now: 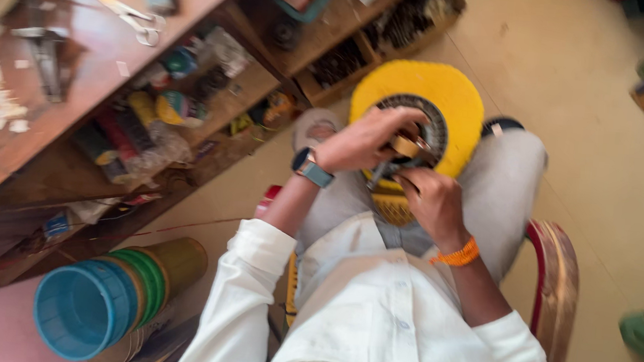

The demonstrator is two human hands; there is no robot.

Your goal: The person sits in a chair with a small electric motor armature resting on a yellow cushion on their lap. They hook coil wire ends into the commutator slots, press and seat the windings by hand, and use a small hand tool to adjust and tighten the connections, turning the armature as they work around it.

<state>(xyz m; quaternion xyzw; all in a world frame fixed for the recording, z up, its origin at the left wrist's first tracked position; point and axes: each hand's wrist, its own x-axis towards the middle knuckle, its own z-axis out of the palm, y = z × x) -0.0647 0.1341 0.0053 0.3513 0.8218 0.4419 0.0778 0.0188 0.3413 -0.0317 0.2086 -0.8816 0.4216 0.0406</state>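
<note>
**Two hands at work on a yellow disc, seated beside a cluttered bench**

A person in a white shirt sat on a red-framed chair [552,276] and held a round yellow disc [451,92] upright on the lap, its dark ringed centre [428,116] turned toward the head camera. The left hand [363,140], a watch [311,167] on its wrist, was curled over the middle of the disc, its fingers closed on a small tan, roll-like piece [405,144] that sat against the hub. The right hand [434,201], with an orange band [458,254] at the wrist, was clenched just below it, gripping what looked like a dark tool; motion blur hid what kind it was.

Judging by the grip, the work stood at the fitting stage at the hub, with the small piece pressed in place while the other hand worked beneath it. A further move there would seem to call for a steady disc and a firm hold on that piece, since both hands were crowded into the same spot.

To the person's left stood a wooden bench [79,55] with scissors [125,11] on top and packed shelves below. A nested stack of blue and green tubs [98,301] lay on its side on the floor.
</note>
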